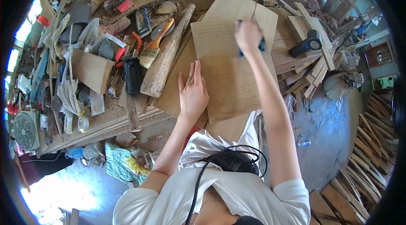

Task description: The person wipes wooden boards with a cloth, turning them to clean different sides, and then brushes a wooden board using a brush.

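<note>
A flat rectangular wooden board [224,85] lies on the bench, overlapping other wooden panels [237,7]. My left hand [193,94] rests at the board's left edge, with its fingers stretched out and nothing gripped. Over the upper right part of the board, my right hand [248,38] is closed around a dark blue block [262,45]. Motion smears this hand, and its fingers cover most of the block, so its exact kind cannot be made out.
Left of the board lie a thick piece of rough wood [165,58], a paintbrush [150,53] and a black case [133,75]. A black cylindrical device [306,44] sits at right near wood strips [315,72]. A fan [26,131] stands far left. Timber [368,149] is stacked on the floor.
</note>
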Available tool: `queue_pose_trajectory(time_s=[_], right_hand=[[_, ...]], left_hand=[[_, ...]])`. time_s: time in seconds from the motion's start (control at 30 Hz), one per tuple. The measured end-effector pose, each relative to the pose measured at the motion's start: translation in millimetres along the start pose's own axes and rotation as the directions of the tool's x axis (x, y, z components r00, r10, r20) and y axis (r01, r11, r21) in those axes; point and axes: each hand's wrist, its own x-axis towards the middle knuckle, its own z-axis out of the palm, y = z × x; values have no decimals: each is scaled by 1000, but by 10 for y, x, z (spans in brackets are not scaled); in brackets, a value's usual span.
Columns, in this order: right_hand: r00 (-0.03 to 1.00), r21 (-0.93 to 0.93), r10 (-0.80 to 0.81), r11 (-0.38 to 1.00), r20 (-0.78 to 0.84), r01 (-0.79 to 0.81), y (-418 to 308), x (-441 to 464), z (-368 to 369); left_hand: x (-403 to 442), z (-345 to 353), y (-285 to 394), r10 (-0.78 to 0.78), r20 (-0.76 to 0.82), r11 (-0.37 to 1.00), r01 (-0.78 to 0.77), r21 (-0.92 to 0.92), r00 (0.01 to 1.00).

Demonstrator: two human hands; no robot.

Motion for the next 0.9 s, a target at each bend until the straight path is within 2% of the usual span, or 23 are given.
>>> queue_pose_trajectory(time_s=[0.07, 0.13, 0.2, 0.27, 0.33, 0.4, 0.47, 0.53, 0.63, 0.73, 0.83, 0.9], right_hand=[[981, 114, -185, 978, 55, 178, -532, -110, 28], [922, 255, -330, 927, 203, 276, -1070, -205, 99], [853, 166, -508, 837, -121, 522, -1310, -275, 244], [858, 225, -513, 838, 11, 498, -1223, -189, 222], [920, 236, -388, 900, 52, 366, -955, -95, 109], [951, 158, -286, 940, -117, 302, -554, 31, 139], [970, 48, -156, 985, -189, 168, -96, 176, 156], [980, -41, -27, 999, -199, 19, 216, 235, 96], [977, -33, -1, 999, -215, -6, 155, 168, 110], [990, 29, -131, 991, -50, 132, -296, -20, 80], [945, 188, -312, 938, 98, 291, -804, -346, -82], [905, 289, -425, 869, 15, 403, -848, -525, -135]], left_hand=[[0, -12, -1, -19, -1, 1000, 19, 0, 1000], [3, -12, 23, -22, 0, 1000, 22, -6, 1000], [-5, -17, 20, -14, 0, 1000, 14, -10, 1000], [-12, -26, 41, -32, -1, 999, 32, -24, 999], [7, -26, 36, -32, -12, 998, 31, -50, 999], [0, -17, 29, -9, -5, 1000, 9, -14, 1000], [19, -68, 65, -13, 28, 1000, 12, 4, 1000], [26, -68, 68, -20, 39, 1000, 20, -3, 999], [25, -69, 82, -29, 60, 1000, 29, 6, 998], [27, -57, 99, -39, 47, 999, 41, -32, 998], [-8, -54, 102, -50, 7, 998, 50, -44, 999], [3, -30, 91, -46, -13, 998, 46, -53, 999]])
